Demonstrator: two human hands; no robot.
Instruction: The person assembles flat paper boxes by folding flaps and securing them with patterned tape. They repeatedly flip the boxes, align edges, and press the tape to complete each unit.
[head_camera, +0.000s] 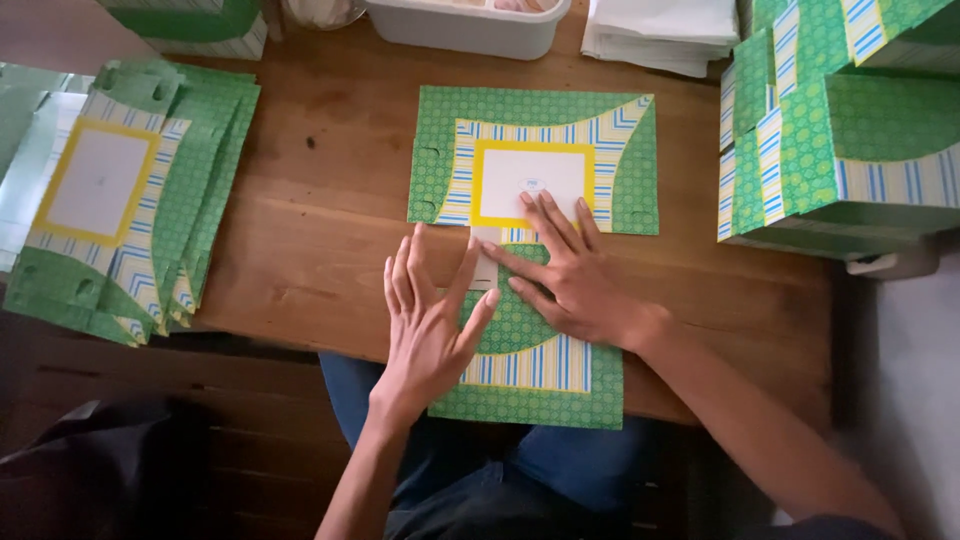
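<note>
Green patterned card, striped in blue and white with a yellow-framed white panel, lies flat in front of you: an unfolded box blank (535, 165) spread across the middle of the wooden table (320, 230), its near end reaching over the table's front edge toward your lap. Both your hands press on its lower half. Your left hand (432, 322) lies palm down with the fingers spread wide and straight, thumb side toward a small white tab (486, 268) in the centre of the blank. Your right hand (568, 272) is just beside it, also flat and splayed, its fingertips reaching up to the lower edge of the white panel. Neither hand grips anything; both simply bear down on the card.

Off to your left, a fanned stack of flat blanks (120, 210) in the same pattern hangs partly over the table's edge. On your right, folded-up boxes (840, 140) of the same card stand piled together. Along the far edge sit a white plastic tub (470, 25) and, beside it, a stack of white sheets (660, 30). Your blue jeans (560, 465) show below the table.
</note>
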